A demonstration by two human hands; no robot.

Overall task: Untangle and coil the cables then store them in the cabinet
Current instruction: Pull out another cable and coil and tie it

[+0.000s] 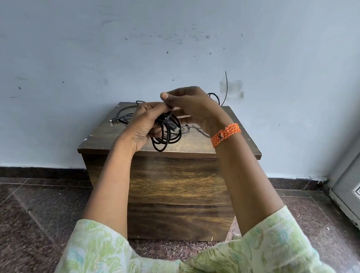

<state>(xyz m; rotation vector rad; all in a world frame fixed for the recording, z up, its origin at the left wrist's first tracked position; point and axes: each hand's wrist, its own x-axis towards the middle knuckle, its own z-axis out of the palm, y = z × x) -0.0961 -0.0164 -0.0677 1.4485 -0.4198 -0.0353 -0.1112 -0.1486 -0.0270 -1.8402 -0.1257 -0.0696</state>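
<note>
A small dark wooden cabinet (174, 191) stands against the wall, its front closed. Above its top, my left hand (144, 123) grips a coil of black cable (166, 137) whose loops hang down with a plug end showing. My right hand (192, 108), with an orange woven band at the wrist, pinches a strand of the same cable right by the left fingers. A second black cable (124, 116) with a silver plug lies on the cabinet's far left. Another thin black cable (224, 91) curls up behind my right hand at the back right.
A pale blue wall (169, 42) rises directly behind the cabinet. Dark speckled stone floor (32, 219) surrounds it. A white door frame with glass (358, 180) stands at the right edge. More thin wire lies on the cabinet top under my right wrist.
</note>
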